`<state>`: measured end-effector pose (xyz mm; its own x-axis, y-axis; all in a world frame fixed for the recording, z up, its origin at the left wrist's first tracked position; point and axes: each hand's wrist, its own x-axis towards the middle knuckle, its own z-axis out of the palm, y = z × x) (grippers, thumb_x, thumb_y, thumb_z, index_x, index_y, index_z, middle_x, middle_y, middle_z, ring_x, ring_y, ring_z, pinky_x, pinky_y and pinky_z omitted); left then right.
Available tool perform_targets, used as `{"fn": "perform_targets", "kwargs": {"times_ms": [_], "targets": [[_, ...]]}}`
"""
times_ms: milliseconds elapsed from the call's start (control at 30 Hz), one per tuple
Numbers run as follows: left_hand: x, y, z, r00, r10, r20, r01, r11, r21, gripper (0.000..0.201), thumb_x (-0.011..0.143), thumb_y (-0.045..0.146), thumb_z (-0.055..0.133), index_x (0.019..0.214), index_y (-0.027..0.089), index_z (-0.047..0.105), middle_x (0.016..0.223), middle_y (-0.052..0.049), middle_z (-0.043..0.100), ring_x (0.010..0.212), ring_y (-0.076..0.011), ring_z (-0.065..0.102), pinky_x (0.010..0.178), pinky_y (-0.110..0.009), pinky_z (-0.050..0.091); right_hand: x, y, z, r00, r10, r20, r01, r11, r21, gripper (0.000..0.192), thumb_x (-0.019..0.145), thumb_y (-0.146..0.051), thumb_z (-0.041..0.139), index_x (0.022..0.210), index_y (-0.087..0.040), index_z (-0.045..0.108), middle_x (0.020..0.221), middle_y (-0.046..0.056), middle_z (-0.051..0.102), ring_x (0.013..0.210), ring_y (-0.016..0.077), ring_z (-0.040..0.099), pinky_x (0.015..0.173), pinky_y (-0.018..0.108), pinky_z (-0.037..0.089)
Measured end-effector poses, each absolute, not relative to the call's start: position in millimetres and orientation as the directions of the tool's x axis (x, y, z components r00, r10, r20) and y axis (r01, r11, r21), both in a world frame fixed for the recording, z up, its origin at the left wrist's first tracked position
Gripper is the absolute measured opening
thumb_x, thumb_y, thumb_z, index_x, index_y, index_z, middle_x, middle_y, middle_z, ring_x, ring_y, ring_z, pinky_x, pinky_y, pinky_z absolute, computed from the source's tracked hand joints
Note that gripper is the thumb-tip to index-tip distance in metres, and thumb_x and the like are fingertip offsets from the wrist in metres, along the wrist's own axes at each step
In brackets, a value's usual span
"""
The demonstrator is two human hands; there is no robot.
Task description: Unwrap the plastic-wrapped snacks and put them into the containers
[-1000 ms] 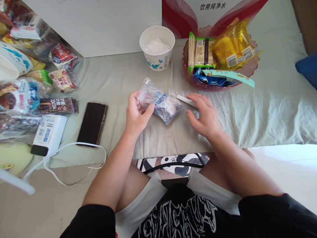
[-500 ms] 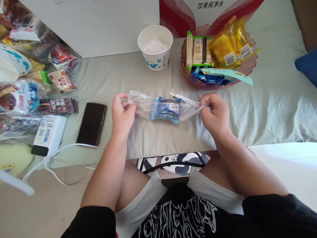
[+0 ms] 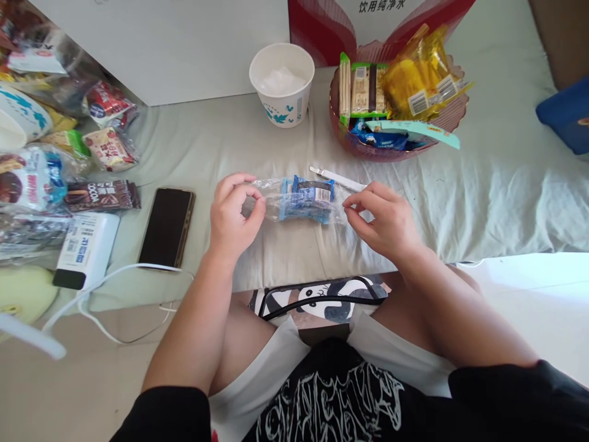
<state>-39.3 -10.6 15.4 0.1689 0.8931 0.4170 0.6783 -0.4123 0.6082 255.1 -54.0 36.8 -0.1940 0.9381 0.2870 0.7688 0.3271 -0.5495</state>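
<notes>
At the centre of the frame a clear plastic snack wrapper (image 3: 301,199) with a blue packet inside lies stretched sideways over the pale green sheet (image 3: 483,190), held at both ends. The left hand (image 3: 234,216) pinches the wrapper's left end between thumb and forefinger, the other fingers curled above it; the right hand (image 3: 385,220) pinches the right end between thumb and fingertips in the same way. Just behind the wrapper, toward the upper middle, a thin white tool (image 3: 338,178) lies on the sheet, its far end hidden by the right hand. Further up stands a white paper cup (image 3: 281,86) with blue leaf marks, and to its right a reddish bowl (image 3: 453,120) heaped with packaged snacks, yellow and green ones on top. At the left of the frame a dark phone (image 3: 166,226) lies face up beside a white power bank (image 3: 85,248) with a white cable (image 3: 129,273), and a pile of snack packets (image 3: 55,166) fills the upper left corner.
</notes>
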Motion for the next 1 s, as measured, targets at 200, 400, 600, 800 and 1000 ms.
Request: {"fn": "perform_targets", "kwargs": {"times_ms": [200,400,600,800,1000], "targets": [[-42.7,-18.7,6.5,0.238,0.898,0.370,0.731,-0.417,0.541,0.022,0.082,0.028,0.078,0.104,0.027,0.076,0.135,-0.011,0.062,0.127,-0.0333,0.060,0.108,-0.053,0.052,254.5,-60.1,39.9,-0.327,0.929,0.173,0.781,0.369,-0.503,0.021,0.094,-0.028,0.060,0.108,-0.023,0.075,0.099,0.006,0.074,0.077,0.0195,0.063,0.076,0.036,0.046],[-42.1,-26.8,23.2,0.274,0.814,0.512,0.703,-0.533,0.471,0.008,0.075,0.030,0.081,0.074,0.027,0.075,0.133,-0.009,0.065,0.132,-0.0375,0.058,0.114,-0.061,0.048,253.5,-67.0,51.6,-0.506,0.820,0.268,0.701,0.572,-0.427,0.020,0.098,-0.024,0.055,0.087,-0.021,0.071,0.102,0.008,0.077,0.104,0.0254,0.064,0.090,0.041,0.041],[-38.5,-47.9,40.5,0.423,0.757,0.498,0.525,-0.653,0.546,0.016,0.078,0.025,0.067,0.062,0.024,0.066,0.076,-0.003,0.075,0.069,-0.0193,0.071,0.066,-0.035,0.060,255.9,-76.7,55.0,-0.658,0.753,-0.027,0.641,0.541,-0.545,0.032,0.102,-0.031,0.043,0.088,-0.022,0.070,0.075,0.002,0.069,0.060,0.0133,0.050,0.061,0.032,0.027],[-41.4,-40.6,35.7,0.270,0.890,0.366,0.567,-0.455,0.687,0.051,0.090,0.031,0.063,0.045,0.021,0.042,0.042,0.001,0.051,0.041,-0.0109,0.047,0.041,-0.027,0.033,255.7,-72.7,56.1,-0.437,0.891,-0.121,0.870,0.384,-0.309,0.035,0.098,-0.036,0.045,0.079,-0.023,0.072,0.054,0.002,0.053,0.047,0.0133,0.035,0.058,0.034,0.013],[-38.5,-35.7,30.0,0.285,0.866,0.410,0.619,-0.493,0.611,0.037,0.068,0.054,0.088,0.081,0.025,0.069,0.090,-0.005,0.073,0.078,-0.0202,0.065,0.072,-0.036,0.057,257.4,-73.3,56.1,-0.358,0.933,0.042,0.881,0.352,-0.316,0.033,0.097,-0.035,0.047,0.103,-0.022,0.077,0.062,0.003,0.067,0.050,0.0147,0.048,0.055,0.032,0.019]]}}
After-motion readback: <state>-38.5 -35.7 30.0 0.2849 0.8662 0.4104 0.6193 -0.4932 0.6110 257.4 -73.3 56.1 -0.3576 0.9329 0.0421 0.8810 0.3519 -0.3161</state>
